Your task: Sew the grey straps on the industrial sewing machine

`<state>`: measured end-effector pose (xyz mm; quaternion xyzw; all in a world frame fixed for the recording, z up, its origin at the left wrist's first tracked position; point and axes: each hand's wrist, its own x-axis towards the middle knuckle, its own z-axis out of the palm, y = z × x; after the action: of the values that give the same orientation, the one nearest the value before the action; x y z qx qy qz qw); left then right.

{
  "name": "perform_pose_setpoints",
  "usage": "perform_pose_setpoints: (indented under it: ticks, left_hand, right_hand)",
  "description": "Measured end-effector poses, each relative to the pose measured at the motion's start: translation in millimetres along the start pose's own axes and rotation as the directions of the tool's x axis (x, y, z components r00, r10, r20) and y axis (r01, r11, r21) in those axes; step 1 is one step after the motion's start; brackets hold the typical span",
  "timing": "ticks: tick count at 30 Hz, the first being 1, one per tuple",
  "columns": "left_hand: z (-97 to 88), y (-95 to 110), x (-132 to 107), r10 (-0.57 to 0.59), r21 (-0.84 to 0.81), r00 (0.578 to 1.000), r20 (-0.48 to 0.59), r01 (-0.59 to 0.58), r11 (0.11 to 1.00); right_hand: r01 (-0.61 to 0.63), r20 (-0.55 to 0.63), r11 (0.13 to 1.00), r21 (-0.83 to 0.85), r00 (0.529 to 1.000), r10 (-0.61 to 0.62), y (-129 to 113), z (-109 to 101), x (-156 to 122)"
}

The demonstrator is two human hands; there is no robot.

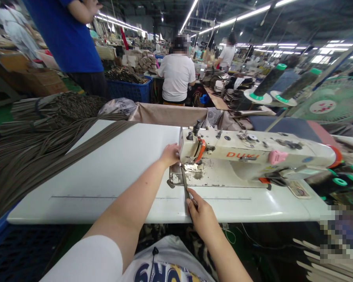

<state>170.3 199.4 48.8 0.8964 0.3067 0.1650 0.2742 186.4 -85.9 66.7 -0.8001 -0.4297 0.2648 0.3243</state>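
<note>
A narrow dark grey-brown fabric strip (186,192) runs from under the needle area of a white sewing machine (220,150) to the table's front edge. My right hand (204,217) is closed on this strip near the front edge, thumb and forefinger pinching it. A slim dark metal tool (195,203) shows between its fingers; its kind is unclear. At the left side of the machine head is my left hand (170,155), reaching behind the needle area. The head hides its fingertips, so whether they grip anything does not show.
Long fabric strips (61,164) drape over the left of the white table (120,176). A cloth-lined bin (170,113) stands behind it. Thread cones (269,82) and a green fan (326,102) are at right. A person in blue (67,39) stands left; others sit beyond.
</note>
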Motion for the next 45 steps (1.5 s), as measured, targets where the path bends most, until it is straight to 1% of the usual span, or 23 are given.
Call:
perform_pose_setpoints:
  ticks: [6,12,16,19,22,25,28,30,33,35,37,40,43,45]
  left_hand:
    - [0.1,-1,1,0.043,-0.063,0.997,-0.069,-0.048,0.997]
    - [3.1,-1,-2,0.046,-0.152,0.991,-0.127,-0.065,0.986]
    - [6.8,-6,-2,-0.007,-0.245,0.986,-0.167,-0.035,0.969]
    - [7.6,-12,-4,-0.082,-0.325,0.973,-0.215,0.008,0.946]
    - [7.3,-18,-9,-0.189,-0.426,0.947,-0.261,0.063,0.902]
    - [7.2,-20,-20,-0.291,-0.549,0.919,-0.267,0.104,0.83]
    - [5.6,-19,-37,-0.341,-0.674,0.908,-0.244,0.094,0.733]
    - [2.6,-16,-52,-0.348,-0.749,0.91,-0.226,0.067,0.659]
    - [-4.6,-12,-75,-0.36,-0.832,0.909,-0.208,0.029,0.554]
    - [-10.1,-10,-91,-0.377,-0.861,0.903,-0.207,0.014,0.508]
    - [-15.6,-8,-107,-0.39,-0.874,0.897,-0.21,0.007,0.486]
    - [-22.6,-6,-131,-0.39,-0.871,0.896,-0.212,0.008,0.491]
    - [-28.0,-5,-153,-0.375,-0.836,0.9,-0.221,0.024,0.548]
    - [-30.8,-4,-166,-0.35,-0.808,0.907,-0.236,0.017,0.589]
  right_hand:
    - [-0.01,-0.001,0.999,-0.046,1.0,0.01,0,2,4]
    - [-0.014,-0.017,0.996,-0.084,1.0,0.013,0,5,4]
    - [0.023,-0.07,0.998,-0.054,0.997,-0.027,3,8,6]
    - [0.091,-0.146,0.996,-0.024,0.985,-0.094,2,7,7]
    - [0.13,-0.226,0.991,-0.02,0.965,-0.131,0,5,6]
    - [0.189,-0.288,0.982,0.016,0.941,-0.176,-4,2,4]
    - [0.271,-0.329,0.96,0.066,0.914,-0.235,-12,1,5]
    - [0.297,-0.329,0.95,0.099,0.911,-0.25,-17,2,7]
    - [0.297,-0.261,0.941,0.164,0.933,-0.249,-25,5,12]
    - [0.25,-0.164,0.938,0.24,0.963,-0.214,-29,9,17]
    - [0.164,-0.036,0.92,0.355,0.986,-0.162,-33,14,22]
    - [0.006,0.127,0.846,0.533,0.988,-0.088,-38,23,31]
    - [-0.114,0.203,0.751,0.651,0.979,-0.027,-42,30,41]
    - [-0.149,0.224,0.703,0.695,0.974,-0.015,-43,33,48]
